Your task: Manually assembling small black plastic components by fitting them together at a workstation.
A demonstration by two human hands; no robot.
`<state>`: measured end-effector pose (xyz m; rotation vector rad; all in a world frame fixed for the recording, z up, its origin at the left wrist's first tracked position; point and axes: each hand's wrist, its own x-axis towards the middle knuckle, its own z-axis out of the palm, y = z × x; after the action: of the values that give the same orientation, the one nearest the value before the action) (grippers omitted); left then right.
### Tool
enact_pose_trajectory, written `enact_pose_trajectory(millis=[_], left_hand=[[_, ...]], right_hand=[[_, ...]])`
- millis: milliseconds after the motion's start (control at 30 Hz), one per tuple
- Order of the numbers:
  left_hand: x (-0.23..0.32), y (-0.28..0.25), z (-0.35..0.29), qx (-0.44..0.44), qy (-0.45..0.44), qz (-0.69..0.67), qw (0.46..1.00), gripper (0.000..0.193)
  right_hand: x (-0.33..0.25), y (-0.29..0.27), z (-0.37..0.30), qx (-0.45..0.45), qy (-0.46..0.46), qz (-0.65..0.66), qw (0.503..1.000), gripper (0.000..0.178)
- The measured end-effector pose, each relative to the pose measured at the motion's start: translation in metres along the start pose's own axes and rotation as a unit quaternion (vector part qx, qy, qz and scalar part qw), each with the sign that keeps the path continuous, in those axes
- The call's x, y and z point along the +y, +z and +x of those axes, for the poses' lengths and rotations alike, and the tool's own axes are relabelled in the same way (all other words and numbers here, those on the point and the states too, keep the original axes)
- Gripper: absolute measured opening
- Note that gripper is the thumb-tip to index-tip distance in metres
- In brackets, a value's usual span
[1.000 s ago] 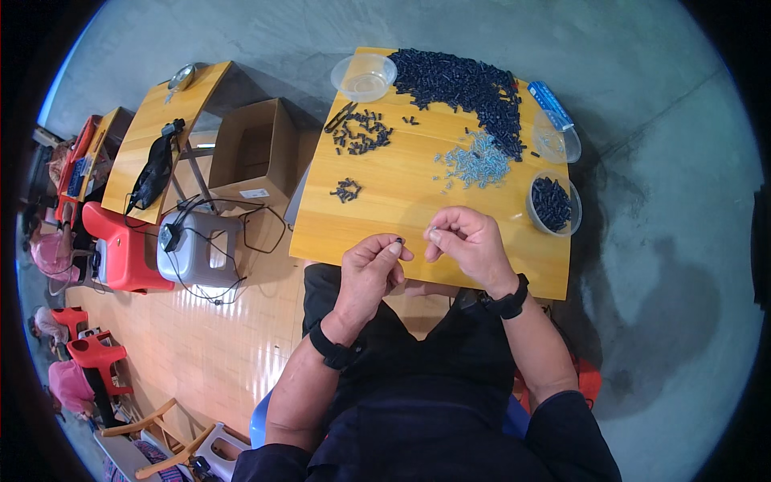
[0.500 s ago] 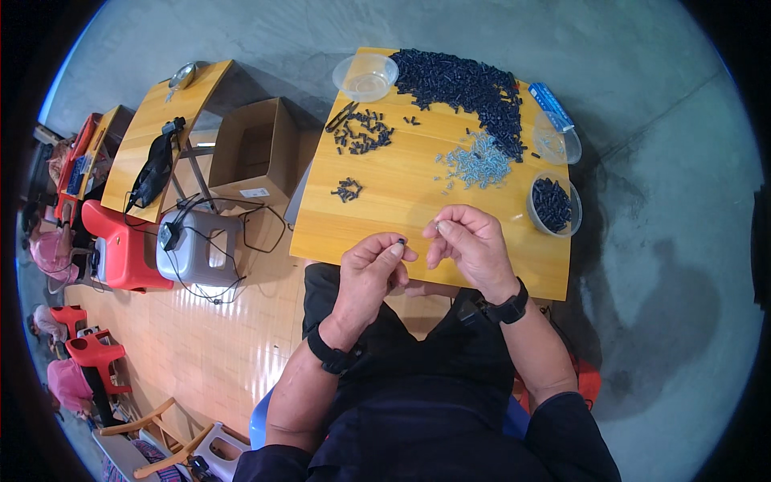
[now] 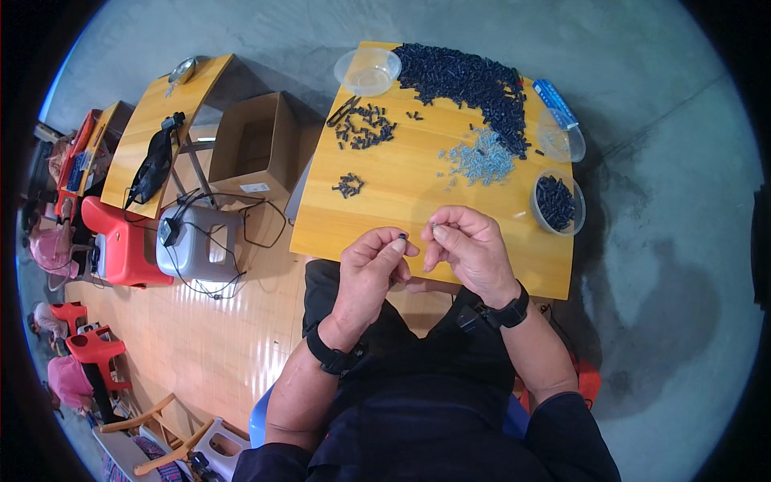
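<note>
Between thumb and forefinger, my left hand (image 3: pixel 371 259) pinches a small black cylindrical piece (image 3: pixel 402 237). My right hand (image 3: pixel 470 245) is closed in a pinch too, on a tiny light-coloured piece (image 3: pixel 434 226) too small to name. The fingertips face each other, a little apart, over the near edge of the yellow wooden table (image 3: pixel 385 210). Beyond them lies a pile of small blue-grey pieces (image 3: pixel 482 158), next to a large heap of black cylindrical pieces (image 3: pixel 462 76). Smaller groups of black pieces (image 3: pixel 367 128) lie at the left, beside black tweezers (image 3: pixel 342 111).
A clear tub of black pieces (image 3: pixel 556 202) stands at the right edge, near a clear lid (image 3: pixel 560 138) and a blue box (image 3: pixel 554 104). An empty clear bowl (image 3: pixel 367 74) sits far left. Left of the table are a cardboard box (image 3: pixel 255 149) and a grey stool (image 3: pixel 197 245) with cables.
Both hands keep their pinches almost in place, the right one shifting very slightly left. The table and its contents sit slightly higher and to the right in the view.
</note>
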<state>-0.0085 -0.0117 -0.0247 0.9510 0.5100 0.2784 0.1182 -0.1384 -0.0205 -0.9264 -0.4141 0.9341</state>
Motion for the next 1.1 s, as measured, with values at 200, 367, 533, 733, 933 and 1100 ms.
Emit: enact_pose_trajectory(millis=[200, 367, 533, 733, 933, 1100], left_hand=[[0.002, 0.0, 0.001, 0.005, 0.004, -0.001, 1.0, 0.013], [0.006, -0.001, 0.002, 0.004, 0.006, -0.005, 1.0, 0.015], [0.011, 0.0, 0.003, 0.017, 0.021, 0.021, 0.999, 0.022], [0.016, -0.003, 0.004, -0.028, -0.017, 0.046, 0.998, 0.018], [0.015, 0.0, 0.004, -0.072, -0.031, 0.056, 0.995, 0.014], [0.017, 0.002, 0.006, -0.076, -0.039, 0.081, 0.993, 0.011]], right_hand=[[0.0, 0.001, 0.001, 0.006, 0.001, -0.037, 0.999, 0.015], [-0.001, 0.004, 0.002, 0.007, -0.002, -0.048, 0.999, 0.013], [-0.004, 0.008, 0.0, 0.021, 0.008, -0.07, 0.997, 0.011], [-0.012, 0.015, -0.003, 0.018, 0.008, -0.171, 0.985, 0.011], [-0.021, 0.015, -0.004, -0.007, 0.047, -0.263, 0.964, 0.012], [-0.03, 0.019, -0.006, -0.026, 0.089, -0.323, 0.942, 0.012]])
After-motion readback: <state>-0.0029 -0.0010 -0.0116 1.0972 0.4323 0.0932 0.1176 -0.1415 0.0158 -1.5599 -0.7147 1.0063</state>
